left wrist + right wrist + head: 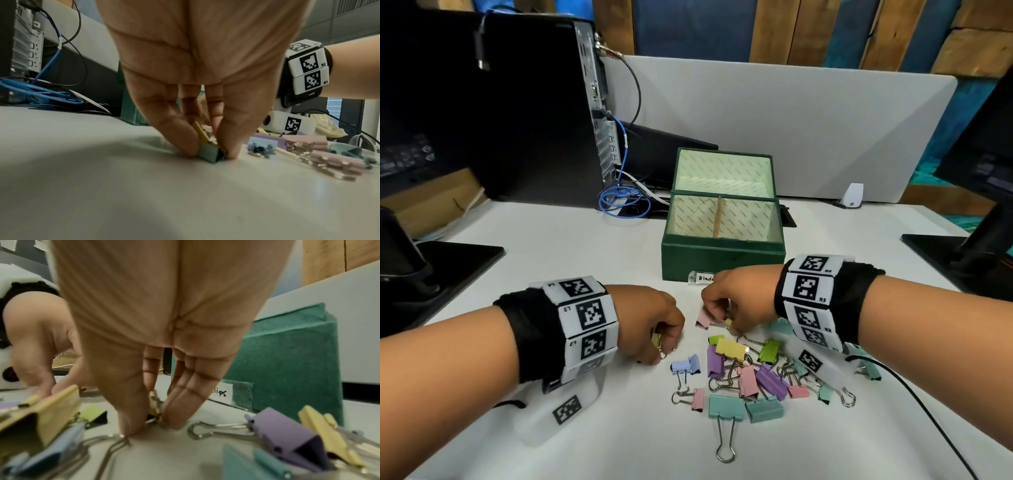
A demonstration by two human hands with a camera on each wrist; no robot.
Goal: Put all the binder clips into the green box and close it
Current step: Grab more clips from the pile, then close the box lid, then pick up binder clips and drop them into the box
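Observation:
The green box (722,255) stands open at mid-table, its lid upright behind and both paper-lined compartments bare. Several pastel binder clips (750,373) lie in a loose pile in front of it. At the pile's left, my left hand (664,346) pinches a small clip against the table; the left wrist view shows my left hand (209,154) holding a teal clip (208,151) with a yellow one above it. My right hand (722,317) is at the pile's far edge, where a pink clip (703,318) sits under its fingers. In the right wrist view my right hand (156,418) pinches a small yellow clip (153,404).
A black computer tower (534,102) and coiled blue cable (619,202) stand at the back left. Monitor bases sit at the left (448,270) and right (941,250). A grey divider (791,120) runs behind the box. A black wire (928,411) trails from my right wrist.

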